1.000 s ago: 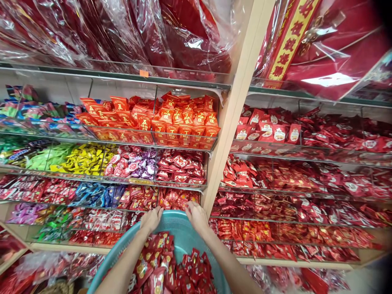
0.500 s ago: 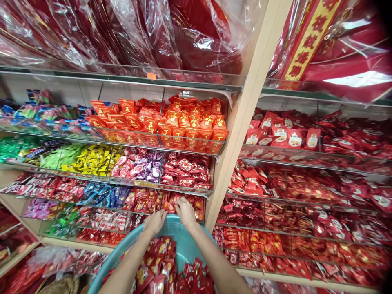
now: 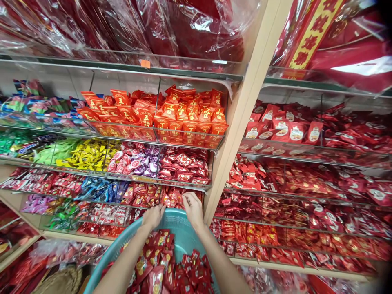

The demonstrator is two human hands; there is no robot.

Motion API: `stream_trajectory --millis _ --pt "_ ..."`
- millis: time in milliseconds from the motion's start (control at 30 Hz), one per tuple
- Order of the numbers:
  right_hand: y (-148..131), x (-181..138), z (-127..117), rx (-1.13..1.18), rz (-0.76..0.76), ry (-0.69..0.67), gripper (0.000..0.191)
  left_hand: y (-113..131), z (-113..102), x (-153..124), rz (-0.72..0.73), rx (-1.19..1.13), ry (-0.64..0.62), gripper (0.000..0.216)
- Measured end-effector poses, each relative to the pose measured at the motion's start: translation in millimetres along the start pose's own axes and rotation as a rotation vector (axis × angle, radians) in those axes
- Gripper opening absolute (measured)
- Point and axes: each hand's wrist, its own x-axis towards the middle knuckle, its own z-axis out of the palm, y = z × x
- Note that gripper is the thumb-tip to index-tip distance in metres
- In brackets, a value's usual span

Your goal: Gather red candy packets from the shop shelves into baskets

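A teal plastic basket (image 3: 180, 224) leans in from below, its far rim up against the shelves. Small red wrapped candies (image 3: 156, 257) fill much of it, some printed with orange slices. My left hand (image 3: 154, 216) is at the far rim, fingers bent together beside the shelf front; what they hold, if anything, is hidden. Just right of it, my right hand (image 3: 192, 208) reaches past the rim. Its fingers are stretched and slightly bent over red candies (image 3: 172, 198) in a lower shelf compartment, touching or just above them. Both forearms cross over the basket.
A pale wooden upright (image 3: 234, 139) divides the shelves. Orange-red packets (image 3: 192, 110) stand on the upper shelf, above yellow candies (image 3: 90, 154) and purple-white ones (image 3: 150, 161). More red packets (image 3: 281, 128) fill the right bay. Clear-wrapped red goods (image 3: 122, 28) hang overhead.
My right hand has moved rightward over the candies, widening the gap to my left hand. My left hand stays by the basket rim. The view has shifted slightly.
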Motion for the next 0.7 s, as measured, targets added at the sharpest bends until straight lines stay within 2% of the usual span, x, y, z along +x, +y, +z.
stream_trajectory --millis 200,367,467,600,700 --pt "4.2 -8.0 -6.5 0.441 0.453 -0.023 0.033 0.6 1.2 -0.7 -0.009 0.012 0.004 0.052" --pt "9.9 -13.1 -7.6 0.598 0.603 -0.059 0.032 1.2 2.3 -1.0 -0.002 0.005 -0.001 0.052" --pt "16.3 -19.5 -5.4 0.474 0.598 -0.201 0.024 2.5 1.2 -2.6 -0.005 0.006 -0.006 0.051" --pt "29.0 -33.5 -3.5 0.144 0.485 -0.527 0.008 4.4 -1.2 -4.8 0.011 0.025 0.005 0.052" --pt "37.3 -44.2 -3.1 -0.150 0.426 -0.694 0.013 4.2 -1.4 -4.7 0.017 0.038 0.012 0.053"
